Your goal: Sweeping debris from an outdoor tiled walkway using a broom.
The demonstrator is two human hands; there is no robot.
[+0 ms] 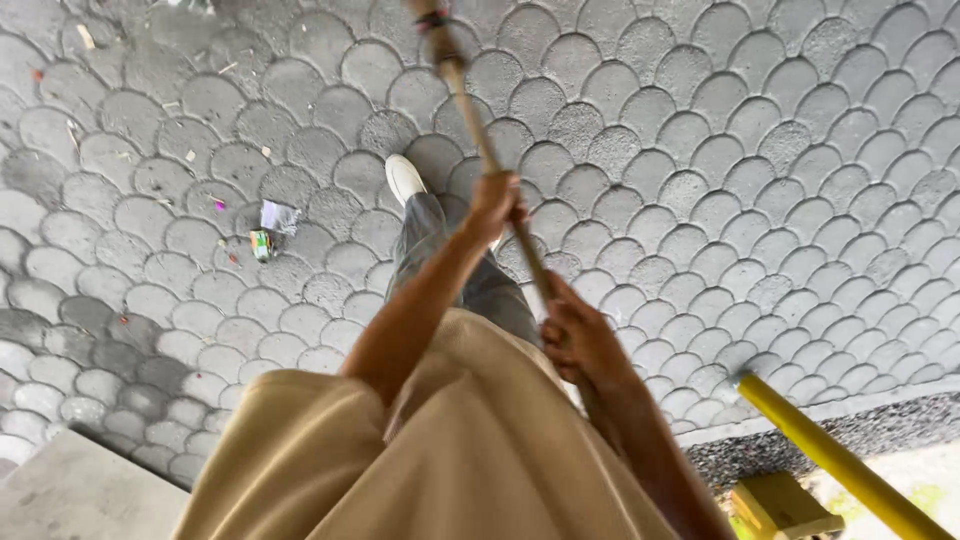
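Note:
I hold a long wooden broom stick [470, 110] with both hands; it slants from the top edge down toward my body. My left hand [497, 203] is shut around it higher up, arm stretched out. My right hand [578, 338] grips the lower part, close to my beige shirt [440, 450]. The far end of the stick [432, 18] is bound with a dark wrap and runs out of view at the top. Below the hands are my grey trouser leg [425, 235] and white shoe [403, 177] on grey scalloped paving [700, 150].
Litter lies left of my foot: a white wrapper [279, 215], a small green-and-orange packet [261, 244], and scattered scraps toward the top left. A yellow pole [840, 462] and a yellow block [785, 506] sit at bottom right beside a gravel strip [890, 422]. A grey slab [70, 495] fills the bottom left.

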